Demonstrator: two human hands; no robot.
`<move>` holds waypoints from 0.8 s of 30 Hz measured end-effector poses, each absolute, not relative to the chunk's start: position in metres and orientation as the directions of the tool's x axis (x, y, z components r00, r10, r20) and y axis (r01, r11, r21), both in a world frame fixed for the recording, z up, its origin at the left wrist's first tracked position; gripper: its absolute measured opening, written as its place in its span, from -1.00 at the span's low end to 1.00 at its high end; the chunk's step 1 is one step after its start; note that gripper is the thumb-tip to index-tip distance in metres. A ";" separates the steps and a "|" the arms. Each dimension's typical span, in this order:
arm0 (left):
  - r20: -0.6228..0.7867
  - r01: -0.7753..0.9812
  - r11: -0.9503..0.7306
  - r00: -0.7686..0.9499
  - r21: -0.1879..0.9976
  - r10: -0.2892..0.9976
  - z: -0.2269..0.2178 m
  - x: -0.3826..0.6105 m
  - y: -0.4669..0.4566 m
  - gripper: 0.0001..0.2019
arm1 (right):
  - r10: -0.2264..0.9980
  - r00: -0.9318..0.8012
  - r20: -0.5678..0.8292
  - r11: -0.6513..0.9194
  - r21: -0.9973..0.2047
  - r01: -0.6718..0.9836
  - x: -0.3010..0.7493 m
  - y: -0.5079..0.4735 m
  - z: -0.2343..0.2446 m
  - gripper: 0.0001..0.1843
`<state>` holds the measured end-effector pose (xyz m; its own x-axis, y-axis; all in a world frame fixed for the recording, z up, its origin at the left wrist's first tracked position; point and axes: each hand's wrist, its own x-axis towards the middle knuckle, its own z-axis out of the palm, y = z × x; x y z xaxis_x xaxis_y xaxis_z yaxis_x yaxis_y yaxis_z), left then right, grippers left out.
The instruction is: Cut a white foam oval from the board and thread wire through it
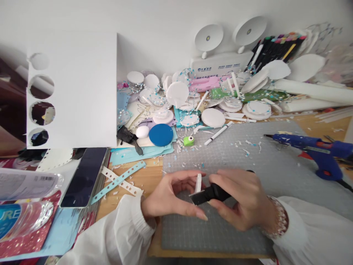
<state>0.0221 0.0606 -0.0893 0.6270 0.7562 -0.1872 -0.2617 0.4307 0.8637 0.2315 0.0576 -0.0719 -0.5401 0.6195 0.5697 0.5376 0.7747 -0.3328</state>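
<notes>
My right hand [242, 197] is wrapped round a black utility knife [217, 192], its dark blade end [200, 198] pointing left. Between the curled fingers of my left hand [172, 197] stands a small white piece [198, 183], seen edge-on, that looks like foam board; the fingers hide much of it. The blade end touches or nearly touches the base of this piece; I cannot tell which. My left thumb stretches out below the blade. Both hands are over the grey cutting mat [193, 235].
A blue glue gun [317, 145] lies at right. Behind are white discs [177, 94], a blue disc [161, 134], a green punch [189, 140] and a marker [218, 133]. A white board with round holes [82, 88] stands left, above a phone [84, 176]. Paper scraps litter the mat.
</notes>
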 end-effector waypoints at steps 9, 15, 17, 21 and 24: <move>-0.130 -0.258 0.359 0.623 0.897 0.772 -0.087 0.020 0.061 -0.25 | 0.627 -0.527 0.574 0.766 -0.332 0.550 0.232 0.058 -0.073 -0.77; -0.164 -0.265 0.407 0.628 0.874 0.761 -0.089 0.025 0.059 -0.22 | 0.608 -0.532 0.589 0.781 -0.324 0.535 0.229 0.055 -0.073 -0.75; -0.139 -0.270 0.388 0.636 0.881 0.759 -0.090 0.024 0.059 -0.23 | 0.607 -0.529 0.593 0.780 -0.319 0.538 0.229 0.056 -0.073 -0.75; -0.114 -0.278 0.369 0.642 0.887 0.758 -0.088 0.020 0.061 -0.28 | 0.618 -0.525 0.585 0.771 -0.320 0.551 0.232 0.058 -0.074 -0.76; -0.109 -0.289 0.374 0.646 0.881 0.756 -0.087 0.018 0.062 -0.28 | 0.637 -0.516 0.572 0.755 -0.332 0.565 0.233 0.060 -0.075 -0.76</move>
